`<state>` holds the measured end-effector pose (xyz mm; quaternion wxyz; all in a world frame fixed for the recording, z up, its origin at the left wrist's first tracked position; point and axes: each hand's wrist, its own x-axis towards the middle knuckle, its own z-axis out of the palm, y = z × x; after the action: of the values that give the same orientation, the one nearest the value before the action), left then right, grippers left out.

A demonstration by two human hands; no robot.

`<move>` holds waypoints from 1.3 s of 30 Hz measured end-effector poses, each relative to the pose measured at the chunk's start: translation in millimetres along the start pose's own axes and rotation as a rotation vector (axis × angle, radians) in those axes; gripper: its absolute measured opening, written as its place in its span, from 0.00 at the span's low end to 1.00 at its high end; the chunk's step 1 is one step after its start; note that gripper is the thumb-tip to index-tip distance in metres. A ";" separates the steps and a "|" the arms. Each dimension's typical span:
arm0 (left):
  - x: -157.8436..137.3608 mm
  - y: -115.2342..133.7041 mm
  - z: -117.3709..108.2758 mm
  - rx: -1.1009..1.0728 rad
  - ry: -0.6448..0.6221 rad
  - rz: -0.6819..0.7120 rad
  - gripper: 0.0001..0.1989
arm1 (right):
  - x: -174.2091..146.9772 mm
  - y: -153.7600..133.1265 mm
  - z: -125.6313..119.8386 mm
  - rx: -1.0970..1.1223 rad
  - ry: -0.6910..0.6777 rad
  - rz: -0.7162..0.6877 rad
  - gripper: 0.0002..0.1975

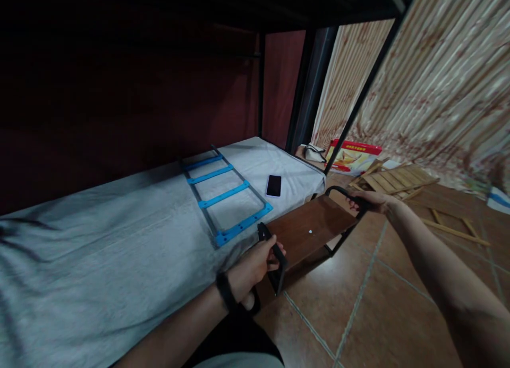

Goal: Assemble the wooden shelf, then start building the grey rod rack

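Observation:
A small wooden-topped shelf rack (308, 224) with a black metal frame stands beside the bed, between my two hands. My left hand (266, 259) is closed around the black bar at its near end. At the far end, my right hand (372, 200) grips the other curved black bar. A small white speck lies on the brown top board. Just left of the rack, on the bed, rests a blue and grey ladder-like frame (223, 200). Close to it a dark-screened phone (273, 186) lies face up.
The bed (131, 262) has a pale sheet and black metal posts. On the tiled floor (398, 288) at right lie wooden slat pieces (402, 179) and a wooden frame (454, 227). A red and yellow box (353, 155) leans near the patterned curtain (434, 81).

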<state>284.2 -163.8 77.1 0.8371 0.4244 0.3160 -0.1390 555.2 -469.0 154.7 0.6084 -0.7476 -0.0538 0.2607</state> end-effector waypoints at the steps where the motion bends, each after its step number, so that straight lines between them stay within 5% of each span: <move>1: 14.4 -10.8 -1.5 0.006 0.032 -0.030 0.15 | 12.1 12.1 1.5 -0.022 -0.002 0.053 0.09; 9: 96.8 -48.2 1.2 -0.134 0.152 -0.085 0.15 | 109.1 71.1 15.3 -0.215 0.159 0.234 0.14; 16: 124.7 -61.4 5.9 -0.165 0.129 -0.107 0.16 | 158.9 95.5 13.1 -0.375 0.226 0.240 0.15; 30: 143.3 -66.1 14.6 -0.106 0.167 -0.048 0.18 | 217.2 141.1 -5.6 -0.673 0.270 0.146 0.14; 39: 129.7 -72.6 -0.6 0.000 0.094 -0.103 0.11 | 186.1 163.4 -13.3 -0.793 0.275 0.129 0.18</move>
<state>346.4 -202.4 -52.3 0.8130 0.4135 0.3764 -0.1620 682.3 -448.2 -57.3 0.2578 -0.9534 -0.0214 0.1553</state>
